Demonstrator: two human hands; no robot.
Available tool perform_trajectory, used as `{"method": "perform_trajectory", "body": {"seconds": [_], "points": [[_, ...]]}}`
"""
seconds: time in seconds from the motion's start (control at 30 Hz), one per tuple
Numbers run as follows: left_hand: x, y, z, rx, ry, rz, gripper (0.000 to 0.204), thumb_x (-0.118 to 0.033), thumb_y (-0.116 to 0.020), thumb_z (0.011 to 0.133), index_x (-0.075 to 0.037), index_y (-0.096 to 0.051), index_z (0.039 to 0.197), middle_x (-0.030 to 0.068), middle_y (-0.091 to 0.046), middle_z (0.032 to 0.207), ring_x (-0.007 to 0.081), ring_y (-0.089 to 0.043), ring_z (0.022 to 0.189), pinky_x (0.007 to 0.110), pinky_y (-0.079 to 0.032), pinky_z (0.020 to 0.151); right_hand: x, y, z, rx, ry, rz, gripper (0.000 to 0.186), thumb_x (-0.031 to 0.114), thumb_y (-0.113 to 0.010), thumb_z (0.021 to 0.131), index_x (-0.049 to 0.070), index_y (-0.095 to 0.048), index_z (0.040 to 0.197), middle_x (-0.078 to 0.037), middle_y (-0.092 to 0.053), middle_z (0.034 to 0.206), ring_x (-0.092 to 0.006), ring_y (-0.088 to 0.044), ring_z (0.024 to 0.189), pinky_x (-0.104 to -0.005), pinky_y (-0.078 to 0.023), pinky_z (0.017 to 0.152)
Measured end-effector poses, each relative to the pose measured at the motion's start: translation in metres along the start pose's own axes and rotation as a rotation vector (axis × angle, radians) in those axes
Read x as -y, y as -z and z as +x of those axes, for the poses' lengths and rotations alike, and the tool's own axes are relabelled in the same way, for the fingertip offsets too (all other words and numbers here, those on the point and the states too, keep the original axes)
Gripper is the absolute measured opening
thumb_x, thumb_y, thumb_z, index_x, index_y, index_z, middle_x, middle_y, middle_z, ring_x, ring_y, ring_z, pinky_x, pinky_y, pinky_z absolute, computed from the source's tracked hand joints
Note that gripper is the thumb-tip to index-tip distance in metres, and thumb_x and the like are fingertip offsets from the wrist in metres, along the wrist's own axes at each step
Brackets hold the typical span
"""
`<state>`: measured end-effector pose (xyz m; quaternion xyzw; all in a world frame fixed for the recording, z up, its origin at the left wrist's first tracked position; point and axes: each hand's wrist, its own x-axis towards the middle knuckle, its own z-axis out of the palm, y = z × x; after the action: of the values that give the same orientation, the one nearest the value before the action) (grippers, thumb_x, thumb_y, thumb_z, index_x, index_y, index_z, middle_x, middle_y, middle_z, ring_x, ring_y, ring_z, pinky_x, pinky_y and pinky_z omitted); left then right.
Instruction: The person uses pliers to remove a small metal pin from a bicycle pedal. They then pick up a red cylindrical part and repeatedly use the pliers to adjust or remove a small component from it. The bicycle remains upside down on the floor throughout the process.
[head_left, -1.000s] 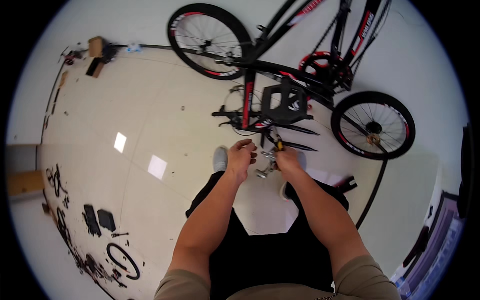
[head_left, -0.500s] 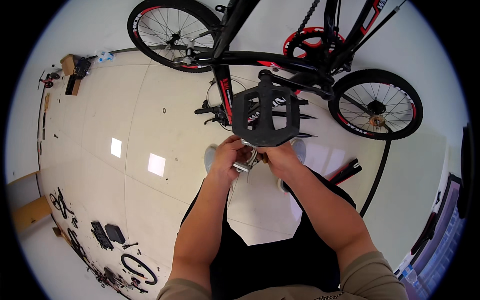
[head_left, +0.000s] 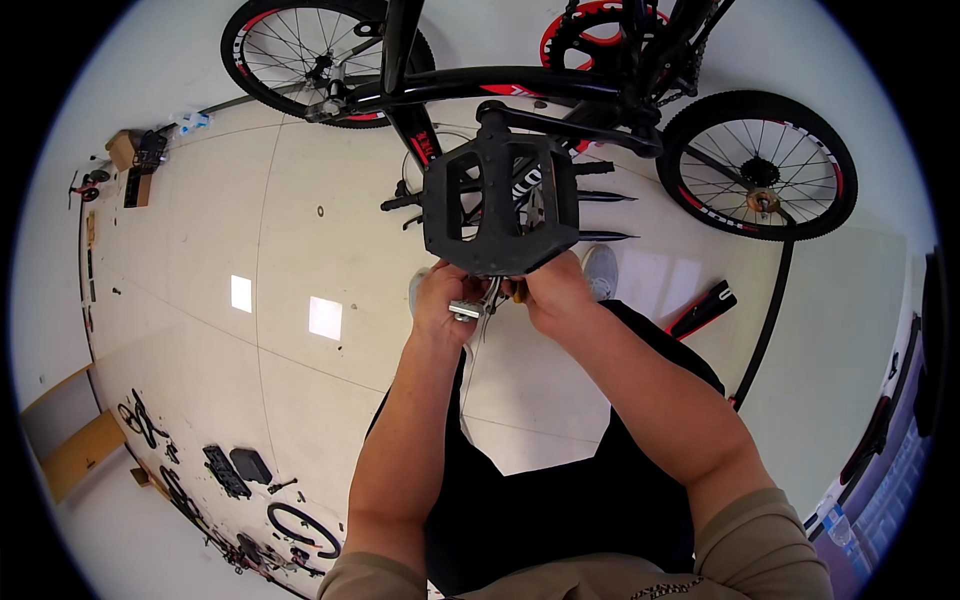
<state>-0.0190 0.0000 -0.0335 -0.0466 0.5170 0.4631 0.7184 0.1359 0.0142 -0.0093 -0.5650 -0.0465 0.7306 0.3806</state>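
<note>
The left hand [head_left: 438, 300] grips a shiny metal part [head_left: 465, 311] near an openwork pedal [head_left: 497, 200].

White letters [head_left: 527, 184] on black bicycle frame [head_left: 455, 84], pale lettering [head_left: 718, 208] on wheel rims [head_left: 838, 185]

Black pedal [head_left: 493, 200], glossy black frame [head_left: 450, 91] with red accents, red-and-black chainring [head_left: 552, 32], silver metal part [head_left: 465, 311], tan sleeves [head_left: 745, 545], black trousers [head_left: 560, 515]

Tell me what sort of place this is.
Probably a bicycle workshop, or a room used as one: a dark bicycle frame, a spoked wheel to its right, and loose parts strewn on the floor at lower left.
</note>
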Motion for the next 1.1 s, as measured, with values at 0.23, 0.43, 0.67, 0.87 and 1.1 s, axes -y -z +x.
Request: {"method": "perform_trajectory", "body": {"seconds": [0.23,0.43,0.67,0.87,1.1], "points": [[0.002,-0.005,-0.003,-0.077,-0.042,0.023,0.009,-0.010,-0.064,0.096,-0.006,-0.064,0.103,0.0069,-0.065,0.086,0.0190,-0.062,0.076,0.033,-0.053,0.069,0.003,-0.007,-0.007,-0.079,0.039,-0.075,0.021,-0.009,-0.061,0.076,-0.004,-0.057,0.096,-0.011,-0.061,0.081,-0.0195,-0.058,0.062,-0.0333,-0.046,0.055],[-0.003,-0.002,-0.004,0.035,0.040,-0.043,0.017,-0.006,-0.066,0.095,-0.006,-0.059,0.111,0.0041,-0.066,0.094,0.0152,-0.063,0.081,0.029,-0.050,0.070,0.005,-0.010,-0.010,-0.058,0.063,-0.009,0.017,-0.002,-0.066,0.077,-0.001,-0.059,0.093,-0.008,-0.061,0.077,-0.0181,-0.057,0.059,-0.0325,-0.044,0.054],[-0.001,-0.013,-0.012,0.042,0.016,-0.118,0.027,-0.003,-0.067,0.094,-0.002,-0.051,0.116,0.0133,-0.066,0.104,0.0257,-0.068,0.087,0.042,-0.059,0.069,0.005,-0.011,-0.009,-0.025,0.089,0.019,0.016,0.013,-0.072,0.085,0.002,-0.062,0.093,-0.006,-0.061,0.077,-0.0156,-0.057,0.061,-0.0314,-0.043,0.054],[-0.006,-0.017,-0.014,0.061,0.028,-0.136,0.028,0.000,-0.065,0.095,-0.001,-0.050,0.118,0.0167,-0.066,0.106,0.0305,-0.070,0.090,0.045,-0.061,0.069,0.004,-0.010,-0.008,0.001,0.093,-0.001,0.019,0.021,-0.073,0.089,0.005,-0.062,0.091,-0.004,-0.060,0.077,-0.0149,-0.057,0.062,-0.0317,-0.041,0.054],[-0.008,-0.015,-0.015,0.047,0.060,-0.187,0.037,0.003,-0.067,0.091,-0.004,-0.050,0.124,0.0152,-0.066,0.110,0.0289,-0.067,0.094,0.046,-0.060,0.075,0.004,-0.008,-0.003,-0.005,0.057,-0.009,0.015,0.018,-0.070,0.091,0.006,-0.061,0.088,-0.004,-0.060,0.075,-0.0148,-0.057,0.061,-0.0318,-0.040,0.055]]}}
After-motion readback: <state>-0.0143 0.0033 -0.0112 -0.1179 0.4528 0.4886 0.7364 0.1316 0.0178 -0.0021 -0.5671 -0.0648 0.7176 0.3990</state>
